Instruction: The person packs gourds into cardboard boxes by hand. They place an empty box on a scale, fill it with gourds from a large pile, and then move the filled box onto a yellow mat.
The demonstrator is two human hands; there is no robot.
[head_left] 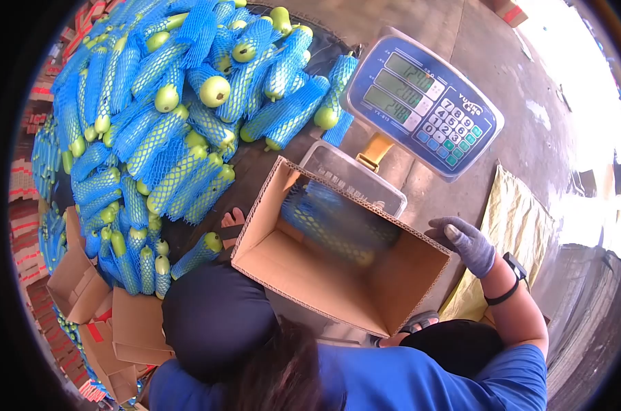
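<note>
An open cardboard box tilts in front of my body, with gourds in blue mesh sleeves lying blurred along its far inner side. My right hand, in a grey glove, is just beyond the box's right corner, its fingers bent but apart and nothing visible in them. My left hand does not show. Behind the box stands a scale with a blue display panel and a clear-covered platform.
A large heap of mesh-sleeved gourds fills the left. Opened cardboard boxes lie at the lower left. A yellowish woven sack is on the floor at the right. A bare foot shows left of the box.
</note>
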